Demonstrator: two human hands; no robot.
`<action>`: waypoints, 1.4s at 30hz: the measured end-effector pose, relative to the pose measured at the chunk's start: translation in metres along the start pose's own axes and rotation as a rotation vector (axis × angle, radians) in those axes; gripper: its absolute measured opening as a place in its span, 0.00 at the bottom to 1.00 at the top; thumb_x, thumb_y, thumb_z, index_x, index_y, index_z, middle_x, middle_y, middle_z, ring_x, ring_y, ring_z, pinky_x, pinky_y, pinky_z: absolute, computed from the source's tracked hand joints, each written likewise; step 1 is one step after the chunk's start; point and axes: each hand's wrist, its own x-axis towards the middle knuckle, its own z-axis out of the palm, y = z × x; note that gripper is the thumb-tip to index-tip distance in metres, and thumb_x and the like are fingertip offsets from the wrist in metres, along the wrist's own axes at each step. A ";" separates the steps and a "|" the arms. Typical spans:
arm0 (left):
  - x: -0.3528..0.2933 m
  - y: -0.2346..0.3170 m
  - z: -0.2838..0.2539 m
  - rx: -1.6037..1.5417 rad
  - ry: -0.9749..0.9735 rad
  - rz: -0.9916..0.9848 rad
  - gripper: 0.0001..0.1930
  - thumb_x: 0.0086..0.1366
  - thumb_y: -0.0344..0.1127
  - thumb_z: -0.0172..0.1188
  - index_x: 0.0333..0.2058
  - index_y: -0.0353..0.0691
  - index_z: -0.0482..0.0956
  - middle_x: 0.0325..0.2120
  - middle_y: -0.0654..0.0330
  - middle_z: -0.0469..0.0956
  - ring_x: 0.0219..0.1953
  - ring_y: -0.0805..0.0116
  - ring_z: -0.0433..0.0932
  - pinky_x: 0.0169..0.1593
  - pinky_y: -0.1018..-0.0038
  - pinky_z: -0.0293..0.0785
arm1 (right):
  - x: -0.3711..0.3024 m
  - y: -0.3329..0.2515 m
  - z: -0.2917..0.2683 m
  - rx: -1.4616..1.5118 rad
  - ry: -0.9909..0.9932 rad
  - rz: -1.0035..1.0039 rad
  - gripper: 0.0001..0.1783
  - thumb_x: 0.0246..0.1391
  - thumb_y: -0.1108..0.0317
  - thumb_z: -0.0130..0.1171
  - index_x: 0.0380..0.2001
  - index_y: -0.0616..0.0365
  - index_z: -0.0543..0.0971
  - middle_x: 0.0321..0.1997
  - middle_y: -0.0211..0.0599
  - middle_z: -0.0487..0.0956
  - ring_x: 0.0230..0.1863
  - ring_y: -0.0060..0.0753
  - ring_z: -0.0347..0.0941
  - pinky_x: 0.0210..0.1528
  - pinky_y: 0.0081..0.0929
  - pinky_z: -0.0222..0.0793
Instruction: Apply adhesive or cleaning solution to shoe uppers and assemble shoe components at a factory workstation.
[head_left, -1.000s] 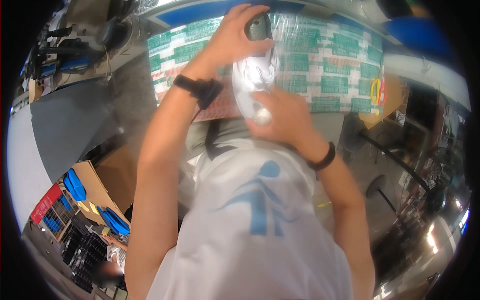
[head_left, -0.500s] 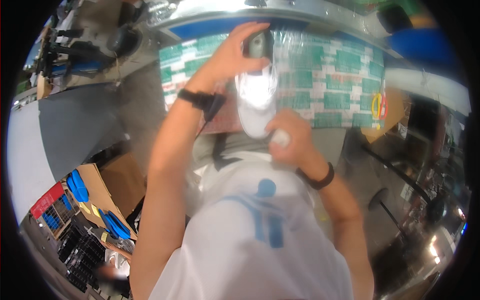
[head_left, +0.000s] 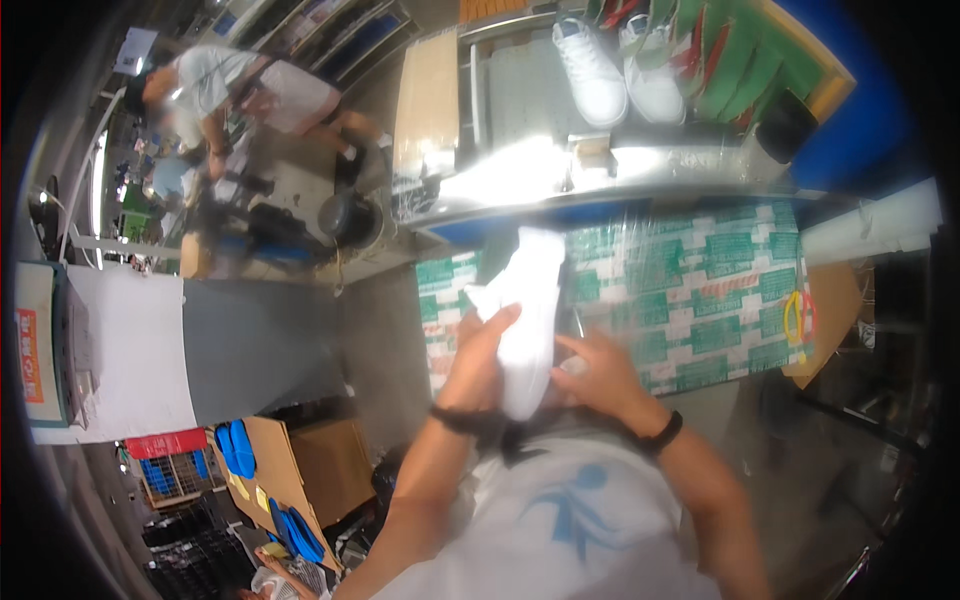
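A white sneaker (head_left: 532, 325) lies lengthwise before me, one end pointing toward my body, its surface washed out by bright light. My left hand (head_left: 480, 360) grips its left side, the thumb laid over the white surface. To the right of the shoe, close to its near end, my right hand (head_left: 603, 375) is curled with thumb and forefinger toward the shoe. Something small and whitish (head_left: 573, 366) shows between those fingers, blurred. Whether the right fingertips touch the shoe I cannot tell. Beneath is a work surface (head_left: 690, 330) covered in green-and-white printed sheeting under clear film.
White sneakers (head_left: 590, 75) stand beyond the bench, beside green dividers (head_left: 735, 60). Yellow and red scissors handles (head_left: 797, 318) hang at the right edge near cardboard (head_left: 835, 320). A grey-and-white table (head_left: 240, 345) stands left. Blue shoe-shaped pieces (head_left: 236, 448) sit lower left. Another person (head_left: 215, 95) is far left.
The shoe has been turned so a plain white surface faces up. My left hand moved from its far end to its left side. The view has shifted, showing more beyond the bench.
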 end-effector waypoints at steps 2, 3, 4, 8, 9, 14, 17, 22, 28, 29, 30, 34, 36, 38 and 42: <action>0.010 0.018 -0.004 0.200 0.213 0.127 0.29 0.69 0.26 0.74 0.67 0.30 0.76 0.57 0.53 0.85 0.57 0.62 0.84 0.62 0.65 0.81 | 0.007 0.026 -0.005 -0.126 0.093 -0.138 0.35 0.54 0.47 0.80 0.60 0.56 0.87 0.44 0.46 0.80 0.40 0.53 0.82 0.43 0.47 0.80; 0.022 0.036 -0.017 0.334 0.162 0.188 0.28 0.67 0.26 0.76 0.64 0.30 0.78 0.55 0.53 0.86 0.55 0.63 0.85 0.59 0.67 0.82 | 0.007 0.043 -0.013 -0.125 0.110 -0.134 0.35 0.54 0.47 0.80 0.60 0.56 0.87 0.44 0.46 0.80 0.40 0.53 0.82 0.43 0.47 0.80; 0.038 0.061 -0.032 0.470 0.110 0.249 0.28 0.65 0.25 0.78 0.62 0.30 0.80 0.52 0.54 0.87 0.52 0.64 0.86 0.57 0.68 0.83 | 0.009 0.053 -0.024 -0.234 0.150 -0.142 0.34 0.53 0.48 0.81 0.58 0.56 0.88 0.42 0.45 0.80 0.39 0.52 0.81 0.42 0.46 0.79; 0.130 0.173 -0.035 1.068 0.060 0.839 0.34 0.57 0.30 0.86 0.60 0.30 0.80 0.51 0.52 0.89 0.51 0.63 0.87 0.57 0.66 0.83 | 0.008 0.087 -0.039 -0.397 0.267 -0.174 0.30 0.49 0.45 0.81 0.49 0.53 0.90 0.38 0.40 0.78 0.35 0.47 0.79 0.39 0.44 0.77; 0.154 0.199 -0.022 1.000 -0.007 0.777 0.34 0.57 0.30 0.86 0.60 0.30 0.80 0.50 0.51 0.89 0.51 0.63 0.87 0.57 0.65 0.83 | 0.006 0.090 -0.041 -0.432 0.253 -0.196 0.30 0.48 0.43 0.81 0.47 0.52 0.90 0.37 0.39 0.78 0.35 0.46 0.79 0.38 0.43 0.77; 0.305 0.277 -0.050 1.396 0.079 0.807 0.37 0.52 0.31 0.85 0.61 0.33 0.80 0.50 0.53 0.89 0.51 0.61 0.87 0.58 0.65 0.81 | 0.012 0.095 -0.037 -0.409 0.296 -0.198 0.27 0.45 0.41 0.80 0.41 0.48 0.89 0.35 0.36 0.77 0.33 0.43 0.78 0.37 0.40 0.77; 0.341 0.290 -0.022 1.617 0.376 0.639 0.39 0.55 0.36 0.82 0.65 0.32 0.78 0.58 0.45 0.85 0.61 0.49 0.85 0.65 0.60 0.79 | 0.011 0.098 -0.039 -0.407 0.317 -0.226 0.25 0.44 0.41 0.80 0.36 0.46 0.87 0.35 0.34 0.76 0.32 0.41 0.78 0.36 0.38 0.76; 0.353 0.211 0.118 1.579 0.028 1.111 0.51 0.63 0.46 0.80 0.77 0.26 0.63 0.75 0.34 0.68 0.77 0.35 0.68 0.80 0.50 0.63 | 0.014 0.094 -0.044 -0.404 0.324 -0.203 0.26 0.42 0.39 0.80 0.34 0.46 0.85 0.34 0.32 0.76 0.29 0.39 0.77 0.34 0.36 0.74; 0.439 0.154 0.244 1.119 -0.085 0.278 0.50 0.63 0.64 0.79 0.65 0.20 0.79 0.54 0.42 0.87 0.47 0.53 0.88 0.52 0.57 0.83 | 0.017 0.093 -0.050 -0.354 0.336 -0.218 0.26 0.43 0.39 0.79 0.33 0.45 0.83 0.33 0.32 0.75 0.28 0.37 0.75 0.34 0.34 0.73; 0.447 0.146 0.247 1.125 -0.105 0.266 0.50 0.63 0.64 0.79 0.65 0.20 0.79 0.54 0.42 0.87 0.47 0.53 0.88 0.52 0.57 0.83 | 0.017 0.093 -0.049 -0.349 0.317 -0.216 0.26 0.44 0.38 0.78 0.32 0.45 0.82 0.33 0.32 0.75 0.29 0.37 0.75 0.34 0.34 0.73; 0.454 0.138 0.251 1.065 0.008 0.303 0.50 0.63 0.65 0.78 0.63 0.20 0.80 0.54 0.42 0.87 0.47 0.54 0.87 0.52 0.58 0.83 | 0.017 0.094 -0.049 -0.343 0.299 -0.215 0.26 0.44 0.38 0.78 0.32 0.45 0.82 0.33 0.32 0.75 0.29 0.37 0.76 0.34 0.34 0.73; 0.457 0.139 0.247 1.077 0.124 0.316 0.41 0.64 0.61 0.80 0.55 0.22 0.87 0.40 0.50 0.87 0.37 0.60 0.83 0.39 0.62 0.78 | 0.017 0.092 -0.050 -0.381 0.359 -0.179 0.27 0.44 0.36 0.77 0.31 0.46 0.81 0.33 0.32 0.76 0.30 0.37 0.76 0.35 0.35 0.74; 0.457 0.169 0.204 0.637 -0.036 0.360 0.27 0.73 0.54 0.74 0.51 0.32 0.89 0.20 0.64 0.76 0.23 0.68 0.73 0.30 0.65 0.68 | 0.022 0.092 -0.051 -0.342 0.380 -0.237 0.28 0.45 0.35 0.76 0.32 0.46 0.82 0.33 0.31 0.77 0.31 0.36 0.77 0.37 0.34 0.74; 0.433 0.175 0.188 0.618 -0.319 0.501 0.25 0.82 0.50 0.64 0.63 0.35 0.82 0.42 0.58 0.85 0.41 0.67 0.82 0.46 0.67 0.80 | 0.017 0.094 -0.053 -0.349 0.363 -0.202 0.28 0.45 0.35 0.76 0.33 0.46 0.82 0.34 0.31 0.77 0.31 0.36 0.77 0.37 0.34 0.74; 0.324 0.195 0.193 0.356 -0.232 0.420 0.29 0.82 0.32 0.57 0.78 0.36 0.66 0.68 0.52 0.76 0.70 0.62 0.74 0.73 0.66 0.70 | 0.011 0.099 -0.047 -0.345 0.353 -0.199 0.29 0.46 0.33 0.76 0.35 0.46 0.84 0.35 0.32 0.79 0.32 0.36 0.78 0.38 0.34 0.75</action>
